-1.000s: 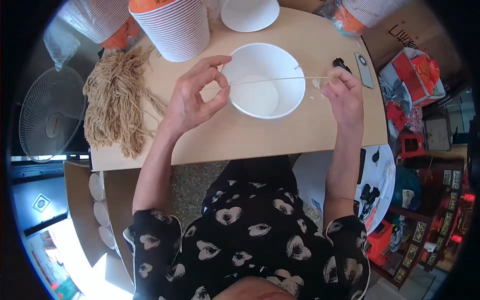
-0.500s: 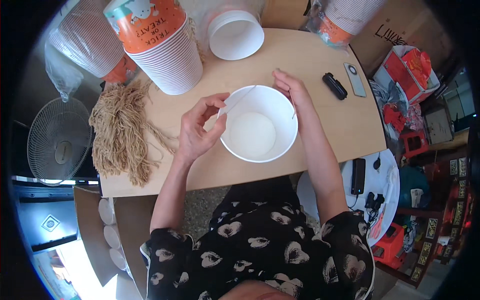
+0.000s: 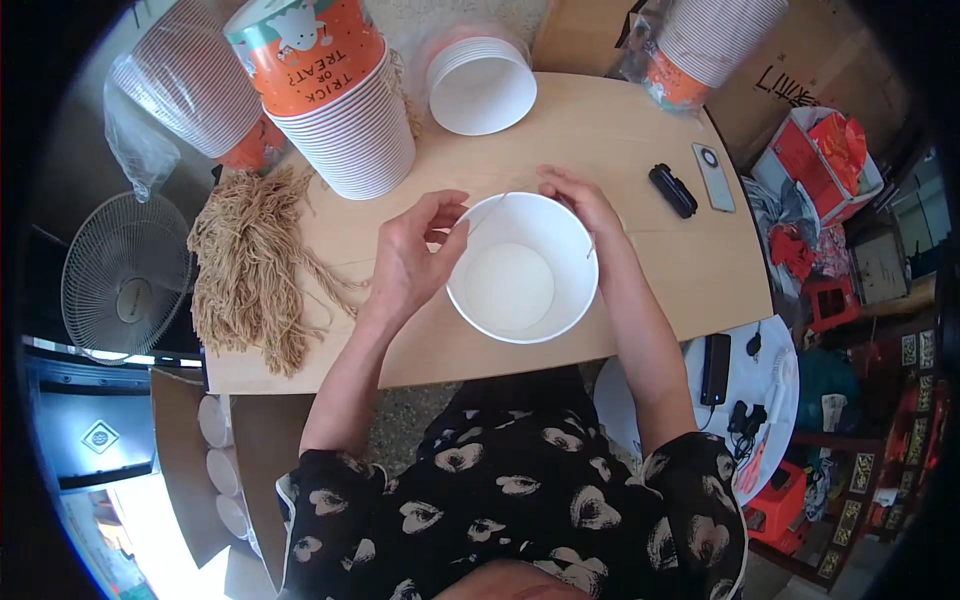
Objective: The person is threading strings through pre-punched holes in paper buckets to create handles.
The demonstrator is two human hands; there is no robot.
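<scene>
Centrally, white bowl (image 3: 522, 268) between hands.

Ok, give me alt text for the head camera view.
Two hands hold a white paper bucket on a wooden table: left hand and right hand at its rim. A heap of tan string and stacked buckets lie to the left.

Left hand (image 3: 412, 262) on left rim of white paper bowl (image 3: 522, 268), fingers pinching thin string. Right hand (image 3: 577, 200) grips far right rim. Bundle of tan twine (image 3: 252, 262) left of left hand on wooden desk (image 3: 640, 140). Stack of orange-printed bowls (image 3: 335, 95) beyond left hand. Black case (image 3: 672, 190), phone (image 3: 713, 176) right of right hand.
</scene>
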